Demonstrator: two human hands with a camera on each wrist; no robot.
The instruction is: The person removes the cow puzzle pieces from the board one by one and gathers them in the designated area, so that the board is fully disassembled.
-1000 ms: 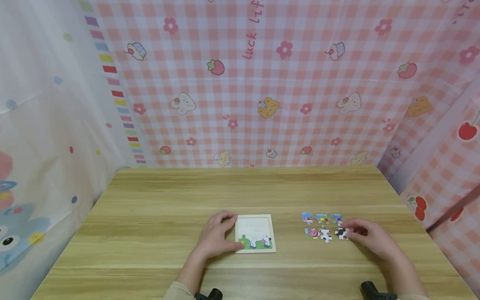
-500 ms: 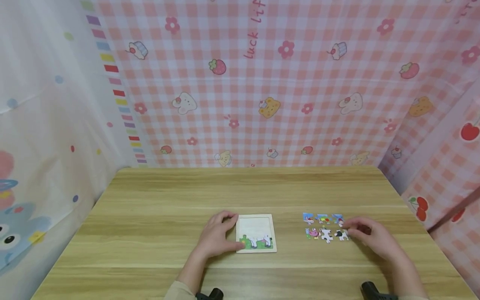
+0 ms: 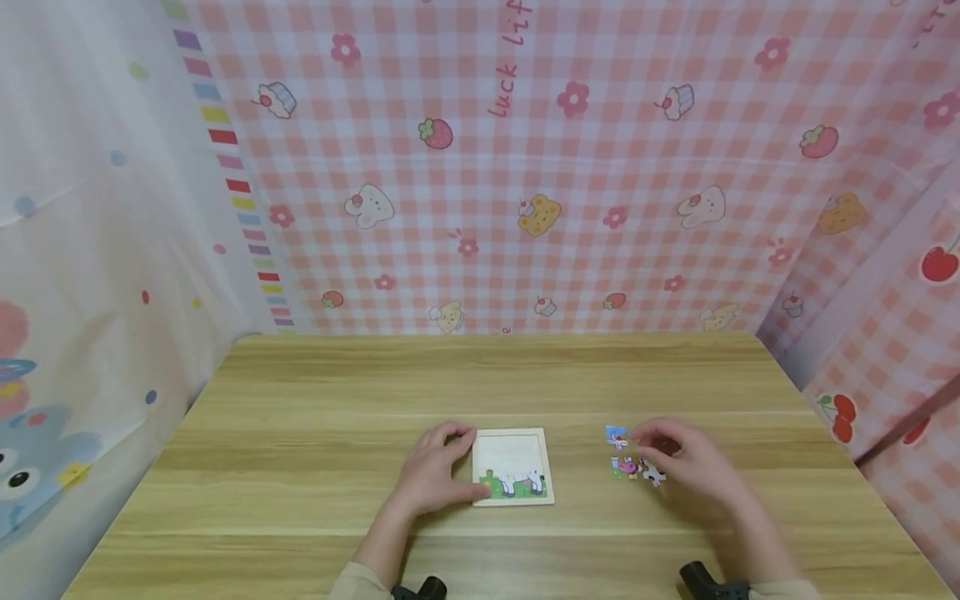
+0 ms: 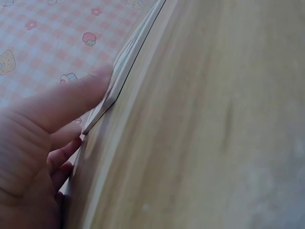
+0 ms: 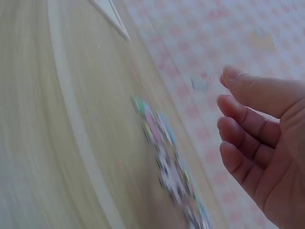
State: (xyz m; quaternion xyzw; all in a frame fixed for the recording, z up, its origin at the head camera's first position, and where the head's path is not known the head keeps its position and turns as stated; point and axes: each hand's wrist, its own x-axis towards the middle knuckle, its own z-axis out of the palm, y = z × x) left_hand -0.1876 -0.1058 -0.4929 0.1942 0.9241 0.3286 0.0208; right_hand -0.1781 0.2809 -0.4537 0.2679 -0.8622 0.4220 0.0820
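A small square puzzle tray (image 3: 512, 432) with a pale wooden rim lies on the table. Along its bottom, fitted pieces (image 3: 520, 483) show white animal legs on green. My left hand (image 3: 437, 472) holds the tray at its left side, thumb on the lower left corner and index finger at the upper left. To the right lie loose jigsaw pieces, among them a blue one (image 3: 616, 436), a pink one (image 3: 627, 467) and a white one (image 3: 652, 473). Over the others hovers my right hand (image 3: 693, 462), hiding them. The right wrist view shows its fingers (image 5: 238, 131) loosely bent with nothing between them.
The wooden table (image 3: 337, 375) reaches back to a pink checked cloth (image 3: 480, 167). White cloth (image 3: 112, 208) hangs at the left, and more checked cloth (image 3: 900, 333) at the right. A black wrist device (image 3: 712, 581) sits by each forearm.
My right hand has moved left from the right end of the loose pieces to above them, covering several. The left hand and the tray have stayed in place.
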